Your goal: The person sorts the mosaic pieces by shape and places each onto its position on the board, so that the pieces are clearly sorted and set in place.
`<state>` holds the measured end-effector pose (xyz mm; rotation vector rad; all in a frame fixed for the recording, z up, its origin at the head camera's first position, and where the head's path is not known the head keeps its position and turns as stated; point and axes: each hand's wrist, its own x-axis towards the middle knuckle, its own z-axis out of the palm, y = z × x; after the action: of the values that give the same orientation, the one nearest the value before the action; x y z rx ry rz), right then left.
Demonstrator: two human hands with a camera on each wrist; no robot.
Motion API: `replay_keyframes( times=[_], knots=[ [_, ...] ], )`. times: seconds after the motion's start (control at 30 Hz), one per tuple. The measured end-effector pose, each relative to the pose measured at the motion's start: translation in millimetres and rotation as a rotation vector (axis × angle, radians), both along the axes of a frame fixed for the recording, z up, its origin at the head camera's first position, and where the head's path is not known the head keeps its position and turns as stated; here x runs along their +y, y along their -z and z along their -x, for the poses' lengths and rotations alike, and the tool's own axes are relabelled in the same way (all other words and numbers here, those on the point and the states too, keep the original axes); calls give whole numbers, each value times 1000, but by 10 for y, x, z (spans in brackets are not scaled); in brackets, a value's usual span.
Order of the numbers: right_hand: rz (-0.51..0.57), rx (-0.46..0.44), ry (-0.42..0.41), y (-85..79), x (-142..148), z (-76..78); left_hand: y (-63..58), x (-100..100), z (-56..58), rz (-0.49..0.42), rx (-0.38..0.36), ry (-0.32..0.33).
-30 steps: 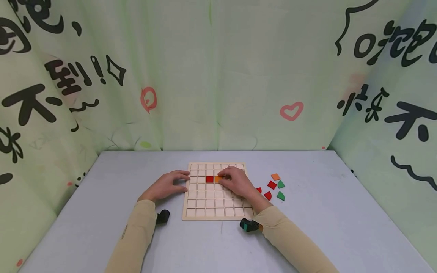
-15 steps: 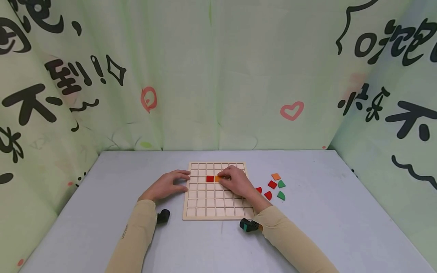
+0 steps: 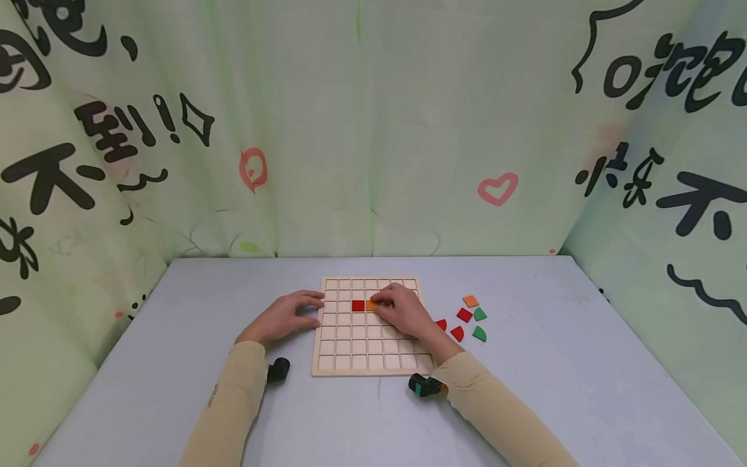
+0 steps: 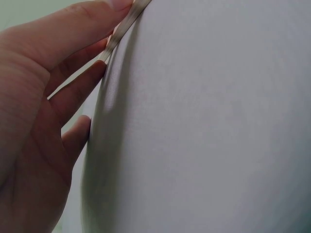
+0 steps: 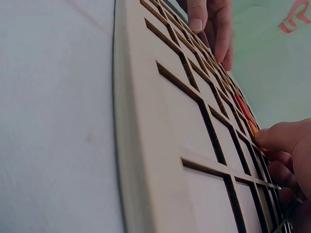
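A light wooden grid board [image 3: 343,349] lies on the table. My left hand [image 3: 283,318] rests at its left edge, fingers fairly straight and thumb apart; in the left wrist view the fingertips [image 4: 99,68] touch the board's side. On the board, a red square tile [image 3: 358,305] sits in a cell of an upper row. Directly right of it is an orange square tile [image 3: 370,305], partly hidden by my right hand [image 3: 403,309], which pinches it with thumb and fingertips. The right wrist view shows the thumb [image 5: 279,136] on the orange tile.
Right of the board lie loose pieces: an orange square [image 3: 470,301], a red square [image 3: 464,315], green quarter-round pieces [image 3: 479,334] and red ones [image 3: 458,333]. One red piece is partly behind the right wrist. A printed curtain [image 3: 327,162] surrounds the table [image 3: 525,363].
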<state>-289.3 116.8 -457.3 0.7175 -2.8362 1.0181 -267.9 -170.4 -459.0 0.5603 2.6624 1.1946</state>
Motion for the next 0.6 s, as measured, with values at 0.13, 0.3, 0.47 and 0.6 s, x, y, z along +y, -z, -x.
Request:
replay_keyframes(
  times=[0.13,0.3,0.47,0.6],
  knots=[
    [0,-1,2,6,-1,2,-1,-1,2,-2,-1,-2],
    [-6,-3,10,1,-6,1,-5,-4,4,4,3,1],
    [-12,-8,15,5,-6,1,-2,0,4,5,-5,-2],
    [-8,-13,26,16,-7,6,-10,7,3,8,-10,-6]
  ],
)
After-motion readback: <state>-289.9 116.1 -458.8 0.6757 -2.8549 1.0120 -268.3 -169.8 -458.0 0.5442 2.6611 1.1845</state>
